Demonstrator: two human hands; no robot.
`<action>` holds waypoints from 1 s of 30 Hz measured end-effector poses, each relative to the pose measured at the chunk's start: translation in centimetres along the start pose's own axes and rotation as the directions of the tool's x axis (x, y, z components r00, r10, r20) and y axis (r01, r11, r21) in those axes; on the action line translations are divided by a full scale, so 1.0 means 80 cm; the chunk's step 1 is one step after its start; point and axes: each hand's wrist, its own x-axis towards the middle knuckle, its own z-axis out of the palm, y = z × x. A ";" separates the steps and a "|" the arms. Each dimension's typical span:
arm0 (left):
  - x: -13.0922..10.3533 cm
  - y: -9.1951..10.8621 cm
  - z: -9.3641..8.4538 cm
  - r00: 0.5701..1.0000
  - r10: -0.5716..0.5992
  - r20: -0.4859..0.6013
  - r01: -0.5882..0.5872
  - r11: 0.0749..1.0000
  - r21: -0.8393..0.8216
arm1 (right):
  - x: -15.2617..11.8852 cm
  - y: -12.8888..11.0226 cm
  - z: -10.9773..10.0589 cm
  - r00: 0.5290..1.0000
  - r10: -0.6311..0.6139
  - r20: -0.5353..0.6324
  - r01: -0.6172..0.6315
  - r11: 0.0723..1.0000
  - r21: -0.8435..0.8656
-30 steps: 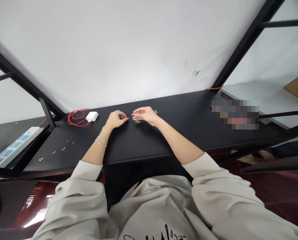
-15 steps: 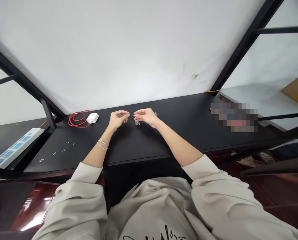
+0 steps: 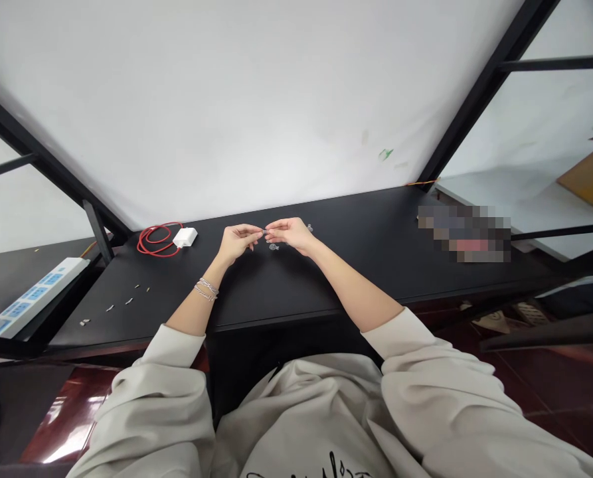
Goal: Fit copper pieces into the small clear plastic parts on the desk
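Note:
My left hand (image 3: 237, 241) is closed in a pinch, thumb and forefinger meeting the fingertips of my right hand; anything in it is too small to make out. A small shiny, clear-looking piece (image 3: 264, 232) shows between the two sets of fingertips, and my right hand (image 3: 290, 235) pinches it. Just below the right fingers lies another small clear piece (image 3: 274, 247) on the black tabletop (image 3: 276, 292). One more clear piece (image 3: 309, 228) sits behind the right wrist, partly hidden.
A white charger (image 3: 185, 237) with a coiled red cable (image 3: 149, 240) lies to the left. Several tiny light-coloured pieces (image 3: 110, 308) are scattered at the front left. A white power strip (image 3: 40, 292) is on the far left, and a pixelated patch covers something at the right.
My left hand has moved slightly right, closing the small gap, so its fingertips now meet the small piece in my right hand. The right hand has barely moved.

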 end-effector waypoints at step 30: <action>0.000 0.006 0.000 0.999 -0.030 0.042 0.033 0.997 -0.074 | 0.000 0.004 0.001 0.999 0.026 0.019 -0.025 1.000 -0.016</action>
